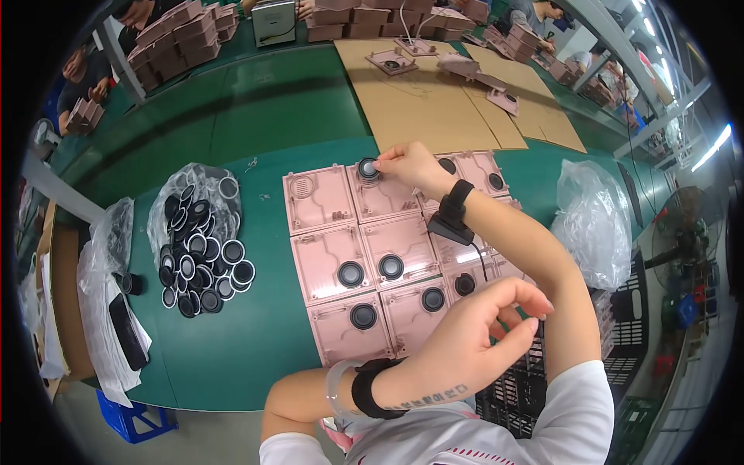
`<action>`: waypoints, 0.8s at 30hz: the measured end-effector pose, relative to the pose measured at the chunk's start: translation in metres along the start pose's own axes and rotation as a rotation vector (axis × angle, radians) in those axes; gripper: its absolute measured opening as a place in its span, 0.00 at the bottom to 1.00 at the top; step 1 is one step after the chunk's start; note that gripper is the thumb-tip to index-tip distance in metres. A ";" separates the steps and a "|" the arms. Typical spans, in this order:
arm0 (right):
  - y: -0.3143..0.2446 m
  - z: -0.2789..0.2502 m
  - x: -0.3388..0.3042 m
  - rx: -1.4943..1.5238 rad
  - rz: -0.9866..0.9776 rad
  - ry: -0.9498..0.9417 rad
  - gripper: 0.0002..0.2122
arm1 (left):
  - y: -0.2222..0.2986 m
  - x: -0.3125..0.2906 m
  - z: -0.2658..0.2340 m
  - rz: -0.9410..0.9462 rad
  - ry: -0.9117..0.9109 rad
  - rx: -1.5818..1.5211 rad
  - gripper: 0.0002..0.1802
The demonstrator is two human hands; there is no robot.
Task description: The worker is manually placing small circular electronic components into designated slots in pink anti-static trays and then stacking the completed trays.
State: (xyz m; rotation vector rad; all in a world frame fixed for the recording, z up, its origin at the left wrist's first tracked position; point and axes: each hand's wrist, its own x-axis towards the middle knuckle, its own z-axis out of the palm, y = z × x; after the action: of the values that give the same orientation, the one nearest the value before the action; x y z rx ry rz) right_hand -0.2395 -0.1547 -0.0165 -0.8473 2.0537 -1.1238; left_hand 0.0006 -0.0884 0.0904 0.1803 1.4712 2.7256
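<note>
Left hand curls near-closed, contents unclear; right hand pinches a speaker onto a panel, and could seat it crooked.

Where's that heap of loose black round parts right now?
The heap of black round parts lies on an opened clear bag on the green table, on the person's left, just left of the grid of pink panels.

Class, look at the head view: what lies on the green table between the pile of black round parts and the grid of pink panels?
In the head view, only bare green table lies between the pile of black round parts and the pink panels.
</note>
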 end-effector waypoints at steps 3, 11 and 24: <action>0.000 0.000 0.002 -0.012 0.024 -0.005 0.10 | 0.001 0.000 -0.001 0.064 -0.037 0.076 0.11; 0.006 0.001 0.006 -0.019 0.052 -0.048 0.09 | 0.001 0.000 -0.003 0.100 -0.037 0.148 0.11; 0.006 0.009 0.000 -0.133 -0.061 0.007 0.10 | -0.002 0.002 -0.005 0.112 -0.015 0.166 0.11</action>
State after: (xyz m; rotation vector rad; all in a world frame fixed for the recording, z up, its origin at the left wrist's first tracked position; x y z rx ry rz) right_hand -0.2339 -0.1567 -0.0254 -0.9785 2.1403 -1.0323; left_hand -0.0018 -0.0911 0.0863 0.2961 1.7348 2.6771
